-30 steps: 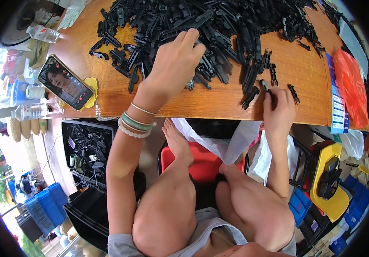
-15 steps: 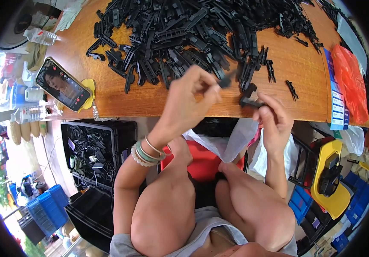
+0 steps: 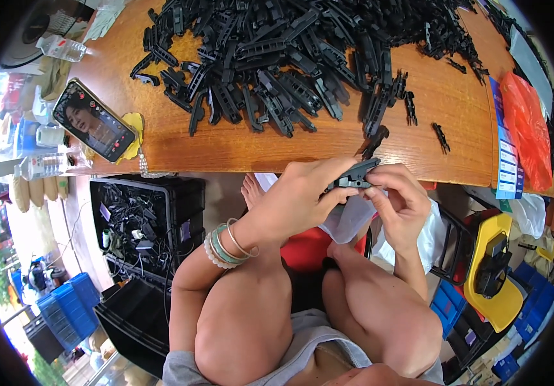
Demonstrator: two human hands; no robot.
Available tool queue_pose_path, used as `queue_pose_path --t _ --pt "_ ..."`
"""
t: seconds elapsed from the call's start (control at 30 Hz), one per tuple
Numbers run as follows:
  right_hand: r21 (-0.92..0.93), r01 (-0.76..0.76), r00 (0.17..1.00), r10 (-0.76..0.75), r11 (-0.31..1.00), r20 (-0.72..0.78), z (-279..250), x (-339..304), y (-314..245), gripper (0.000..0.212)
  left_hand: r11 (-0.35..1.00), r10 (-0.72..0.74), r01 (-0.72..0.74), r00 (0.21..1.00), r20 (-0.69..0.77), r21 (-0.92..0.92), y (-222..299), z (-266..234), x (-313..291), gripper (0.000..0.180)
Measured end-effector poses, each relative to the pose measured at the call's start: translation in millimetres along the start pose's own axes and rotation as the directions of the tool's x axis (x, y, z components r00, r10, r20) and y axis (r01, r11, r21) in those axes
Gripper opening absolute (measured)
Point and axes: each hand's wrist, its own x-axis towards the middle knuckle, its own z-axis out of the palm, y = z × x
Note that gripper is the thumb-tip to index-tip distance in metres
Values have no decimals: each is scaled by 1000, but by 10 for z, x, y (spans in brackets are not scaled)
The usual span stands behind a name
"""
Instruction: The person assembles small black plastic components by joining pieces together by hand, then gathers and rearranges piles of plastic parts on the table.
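Just off the table's near edge, my left hand (image 3: pixel 302 193) pinches one end of a long black plastic part (image 3: pixel 355 175). The fingers of my right hand (image 3: pixel 402 204) close on its other end, so the two hands nearly meet. Whether it is one piece or two pressed together I cannot tell, since fingertips cover both ends. Directly beyond lies another dark part (image 3: pixel 373 141) at the table edge. A big heap of similar black plastic parts (image 3: pixel 257 51) covers the far middle of the table.
A phone (image 3: pixel 93 122) playing a video leans on a yellow stand (image 3: pixel 134 128) at the left. Small black pieces (image 3: pixel 441 137) lie right of the heap, near a red plastic bag (image 3: pixel 525 125). Below the table stand a black crate (image 3: pixel 136 225) of parts and a yellow chair (image 3: pixel 499 283).
My left hand has come down and right with a black part to meet my right hand, which has dropped slightly. Both now grip at the same spot.
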Motion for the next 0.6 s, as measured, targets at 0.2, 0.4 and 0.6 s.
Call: queue_pose_path --t 0.2,0.4,0.6 --pt "-347 286 958 -269 893 99 4 93 -72 35 979 122 -127 992 39 161 -29 -32 -53 32" --pt "-243 199 980 -196 949 37 43 -19 24 26 980 131 -133 991 27 146 -50 5 -84 29" --pt "-209 134 991 -135 969 11 6 -58 75 24 979 -139 163 974 178 -126 21 -50 -16 28"
